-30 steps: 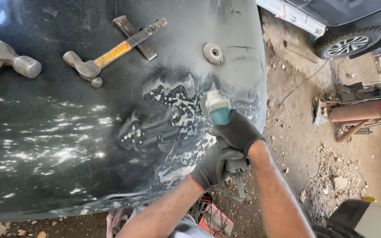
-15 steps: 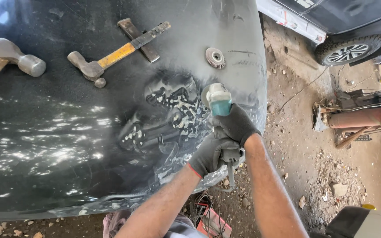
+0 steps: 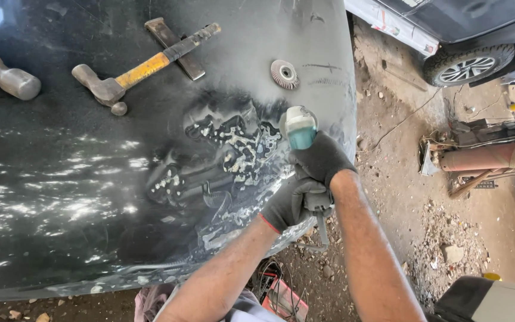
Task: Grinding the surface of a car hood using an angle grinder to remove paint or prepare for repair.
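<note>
Both my hands wear black gloves and grip a teal angle grinder point(image 3: 298, 127). My right hand point(image 3: 322, 158) wraps the front of its body just behind the head. My left hand point(image 3: 288, 203) holds the rear of the body, where the cable hangs down. The grinder's head rests on the right part of a black car body panel point(image 3: 61, 191), beside a patch point(image 3: 227, 149) ground down to bare metal.
On the panel lie a yellow-handled body hammer point(image 3: 132, 74), a flat metal bar point(image 3: 174, 40), a larger hammer head point(image 3: 7, 74) at the left and a loose flap disc point(image 3: 284, 74). Dirt ground with rubble lies to the right, with a car wheel point(image 3: 466, 65) and a rusty pipe point(image 3: 490, 156).
The grinder and both hands have shifted slightly up and left across the panel's ground patch. The tools on the panel have not moved.
</note>
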